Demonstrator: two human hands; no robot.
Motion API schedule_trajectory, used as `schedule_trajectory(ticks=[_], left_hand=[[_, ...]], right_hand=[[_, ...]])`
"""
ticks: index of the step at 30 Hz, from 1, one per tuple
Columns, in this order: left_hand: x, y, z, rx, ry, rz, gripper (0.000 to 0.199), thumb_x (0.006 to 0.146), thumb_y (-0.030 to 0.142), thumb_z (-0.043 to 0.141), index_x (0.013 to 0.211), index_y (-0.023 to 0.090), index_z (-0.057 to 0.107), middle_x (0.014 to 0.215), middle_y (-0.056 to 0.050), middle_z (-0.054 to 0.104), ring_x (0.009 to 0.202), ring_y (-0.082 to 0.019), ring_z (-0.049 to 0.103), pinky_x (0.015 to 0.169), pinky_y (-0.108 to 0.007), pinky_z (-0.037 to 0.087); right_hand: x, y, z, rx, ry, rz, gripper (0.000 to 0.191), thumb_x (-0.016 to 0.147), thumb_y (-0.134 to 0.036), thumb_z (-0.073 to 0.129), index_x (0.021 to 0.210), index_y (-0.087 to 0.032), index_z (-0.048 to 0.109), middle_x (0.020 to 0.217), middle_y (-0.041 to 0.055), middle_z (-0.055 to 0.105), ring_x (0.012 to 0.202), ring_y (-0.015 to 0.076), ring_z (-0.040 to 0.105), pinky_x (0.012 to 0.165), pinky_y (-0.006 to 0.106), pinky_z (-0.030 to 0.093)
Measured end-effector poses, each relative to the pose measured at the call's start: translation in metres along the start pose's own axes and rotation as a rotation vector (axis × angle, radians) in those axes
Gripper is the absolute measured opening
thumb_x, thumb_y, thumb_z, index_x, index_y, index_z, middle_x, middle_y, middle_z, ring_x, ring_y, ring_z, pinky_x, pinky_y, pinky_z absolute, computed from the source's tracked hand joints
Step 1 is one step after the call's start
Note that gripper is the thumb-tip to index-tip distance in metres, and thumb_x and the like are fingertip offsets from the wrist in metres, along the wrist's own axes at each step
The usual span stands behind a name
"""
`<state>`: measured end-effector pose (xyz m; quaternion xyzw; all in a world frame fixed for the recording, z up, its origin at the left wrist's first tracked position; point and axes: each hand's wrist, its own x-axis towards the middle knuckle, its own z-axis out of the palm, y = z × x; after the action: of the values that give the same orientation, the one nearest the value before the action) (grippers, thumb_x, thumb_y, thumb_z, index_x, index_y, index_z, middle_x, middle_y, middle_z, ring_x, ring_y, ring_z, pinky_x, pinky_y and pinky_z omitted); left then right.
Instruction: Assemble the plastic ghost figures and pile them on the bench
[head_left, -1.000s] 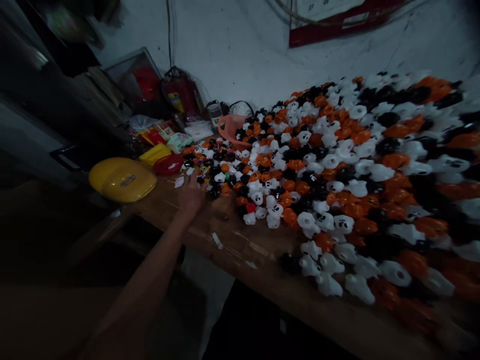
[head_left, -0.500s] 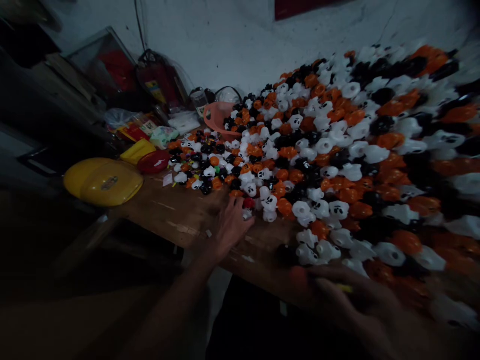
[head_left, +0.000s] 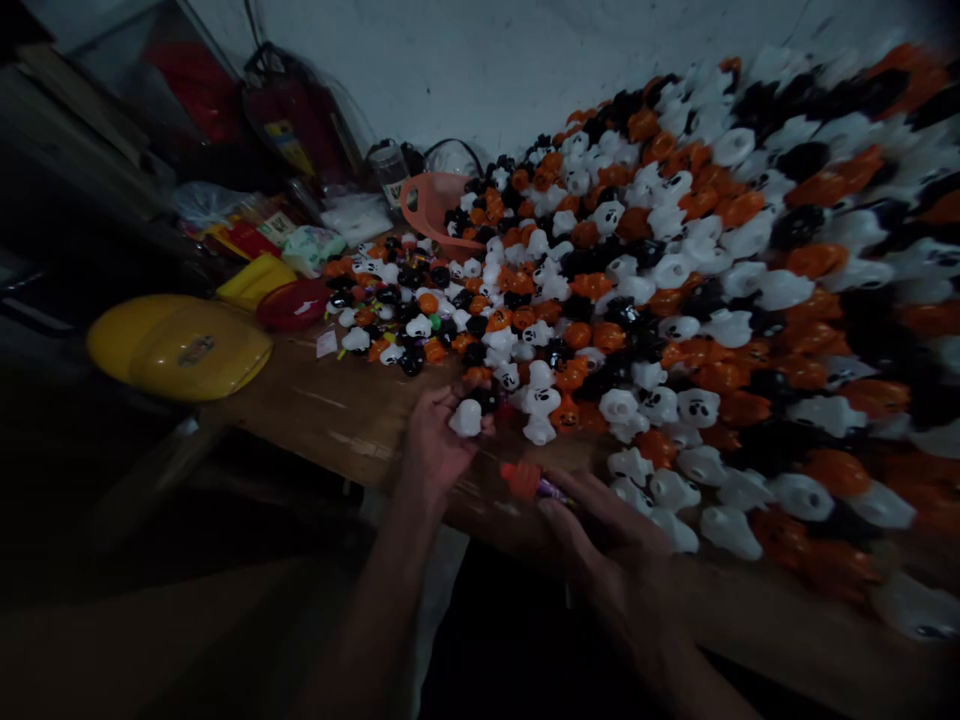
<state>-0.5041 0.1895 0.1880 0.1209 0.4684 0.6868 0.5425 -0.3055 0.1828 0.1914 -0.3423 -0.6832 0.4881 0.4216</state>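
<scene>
Near the lower middle of the frame, we are holding a small orange toy [head_left: 525, 479] in our right hand [head_left: 611, 535], its red-orange tip pointing left and a purple, printed part running back toward our fingers. Thumb and fingers are pinching that purple end, so the orange end is standing free.

Just up and left of it, our left hand [head_left: 435, 445] is turning its palm upward, fingers half curled around a white toy [head_left: 468, 418]. A black toy [head_left: 484, 398] is sitting right behind the white one; we cannot tell whether the fingers are gripping it too.

Judging by the gloss, we are dealing with thin, hollow plastic: light, fairly stiff and rather slick, likely to roll or slip if squeezed off-centre. For the white toy, we are favouring a grip around its sides; for the orange one, the slim purple end is offering the better hold, with little pressure needed. Thin walls could be denting under a hard pinch.

Farther out, a heap of toys [head_left: 664, 320] in white, orange and black is covering the right side of the frame, spreading over the brown worktop [head_left: 315, 410]. An orange basket [head_left: 424, 200] is standing at upper centre, with more toys at its edge. At left, a red dish [head_left: 292, 305] is lying beside a rounded yellow case [head_left: 180, 345].
</scene>
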Motion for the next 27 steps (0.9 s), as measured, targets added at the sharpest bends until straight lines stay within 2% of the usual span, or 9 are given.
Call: schedule_trajectory(ticks=[3,7,11,13,16,18,21,24,27], left_hand=[[-0.002,0.001,0.001,-0.177,-0.016,-0.065,0.013,0.076,0.023,0.058,0.087,0.016,0.057,0.077,0.001,0.059,0.049,-0.006,0.044,0.052,-0.022,0.041],[-0.009,-0.005,0.012,-0.149,-0.07,-0.097,0.022,0.07,0.013,0.057,0.092,0.014,0.061,0.075,0.0,0.06,0.047,-0.004,0.043,0.049,-0.019,0.04],[-0.022,-0.014,0.031,-0.021,-0.094,-0.1,0.03,0.072,0.019,0.06,0.101,0.014,0.058,0.093,-0.005,0.065,0.057,-0.007,0.054,0.053,-0.019,0.045],[-0.029,-0.018,0.039,0.1,-0.076,-0.07,0.031,0.073,0.022,0.063,0.103,0.016,0.056,0.097,-0.006,0.065,0.06,-0.009,0.058,0.055,-0.02,0.047],[-0.036,-0.025,0.048,0.371,-0.087,0.095,0.027,0.074,0.023,0.068,0.098,0.016,0.058,0.096,-0.005,0.065,0.055,-0.007,0.057,0.053,-0.019,0.047],[-0.039,-0.03,0.053,0.481,-0.111,0.157,0.024,0.075,0.026,0.069,0.095,0.015,0.061,0.088,-0.004,0.065,0.052,-0.007,0.055,0.051,-0.019,0.047],[-0.039,-0.038,0.062,0.412,-0.133,-0.017,0.027,0.075,0.034,0.069,0.095,0.017,0.064,0.074,-0.002,0.064,0.051,-0.01,0.056,0.047,-0.02,0.047],[-0.038,-0.047,0.073,0.233,-0.142,-0.138,0.027,0.077,0.036,0.067,0.095,0.016,0.065,0.082,-0.003,0.065,0.061,-0.01,0.059,0.054,-0.019,0.05],[-0.038,-0.052,0.08,0.124,-0.18,-0.152,0.029,0.077,0.028,0.065,0.103,0.016,0.065,0.091,-0.004,0.063,0.064,-0.009,0.057,0.057,-0.018,0.048]], right_hand=[[0.008,-0.006,0.0,-0.041,0.034,-0.065,0.018,0.084,-0.021,0.062,0.101,-0.023,0.066,0.086,0.0013,0.068,0.072,0.0119,0.064,0.057,0.019,0.052],[0.018,-0.004,-0.01,-0.175,0.105,-0.188,0.02,0.083,-0.017,0.063,0.103,-0.022,0.064,0.092,0.0019,0.068,0.078,0.0124,0.065,0.066,0.022,0.053],[0.023,0.003,-0.029,-0.197,0.173,-0.162,0.021,0.082,-0.019,0.065,0.102,-0.024,0.064,0.096,-0.0001,0.068,0.083,0.013,0.065,0.074,0.022,0.053],[0.021,0.004,-0.037,-0.175,0.159,-0.131,0.025,0.082,-0.021,0.065,0.107,-0.026,0.064,0.1,-0.0007,0.068,0.087,0.0137,0.065,0.078,0.023,0.053],[0.017,0.003,-0.045,-0.14,0.15,-0.068,0.026,0.083,-0.023,0.064,0.109,-0.027,0.064,0.101,-0.0012,0.068,0.087,0.0144,0.065,0.08,0.025,0.054],[0.018,0.003,-0.047,-0.083,0.172,-0.019,0.022,0.083,-0.025,0.064,0.104,-0.027,0.066,0.099,-0.0011,0.069,0.087,0.0152,0.066,0.08,0.026,0.054],[0.02,0.006,-0.045,0.079,0.16,0.085,0.021,0.083,-0.029,0.064,0.103,-0.025,0.067,0.094,0.0013,0.069,0.081,0.0166,0.066,0.073,0.028,0.056],[0.022,0.011,-0.042,0.234,0.14,0.169,0.025,0.084,-0.031,0.062,0.107,-0.023,0.066,0.092,0.0029,0.069,0.073,0.0164,0.066,0.063,0.026,0.056],[0.021,0.014,-0.043,0.254,0.158,0.145,0.025,0.083,-0.029,0.062,0.107,-0.024,0.066,0.103,0.004,0.068,0.086,0.0185,0.066,0.074,0.029,0.056]])
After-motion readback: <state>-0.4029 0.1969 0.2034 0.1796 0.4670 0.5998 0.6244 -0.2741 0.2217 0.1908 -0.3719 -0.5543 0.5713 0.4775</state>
